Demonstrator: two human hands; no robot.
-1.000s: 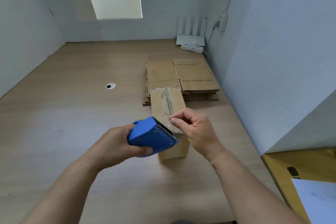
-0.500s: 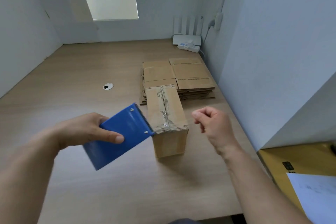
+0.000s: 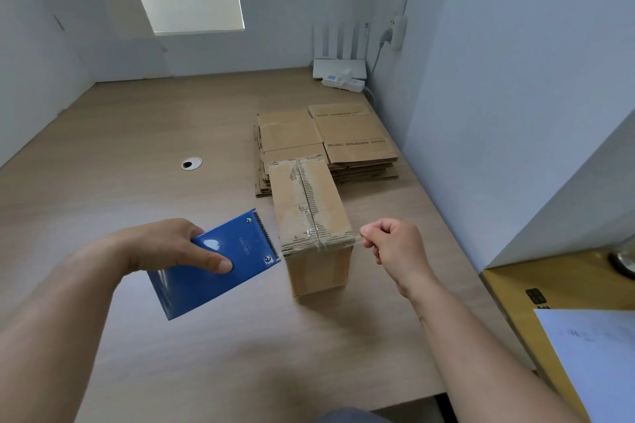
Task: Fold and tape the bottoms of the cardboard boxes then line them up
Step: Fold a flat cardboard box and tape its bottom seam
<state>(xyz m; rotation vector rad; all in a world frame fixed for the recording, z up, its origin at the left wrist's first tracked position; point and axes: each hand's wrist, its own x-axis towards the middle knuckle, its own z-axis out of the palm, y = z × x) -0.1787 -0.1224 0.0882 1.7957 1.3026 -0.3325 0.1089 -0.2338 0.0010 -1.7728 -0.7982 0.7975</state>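
Note:
A small cardboard box stands bottom-up on the wooden table, clear tape running along its centre seam. My left hand grips a blue tape dispenser just left of the box, its serrated edge toward the box's near top edge. A strip of clear tape stretches from the dispenser across the near end of the box to my right hand, which pinches the tape's end just right of the box.
A stack of flat cardboard boxes lies behind the standing box. A white router and power strip sit at the back right by the wall. A cable hole is in the table. A yellow surface with paper is at lower right.
My left hand swung the dispenser from over the box to its left side. My right hand moved from the box top to its right and now holds a tape strip across the near end.

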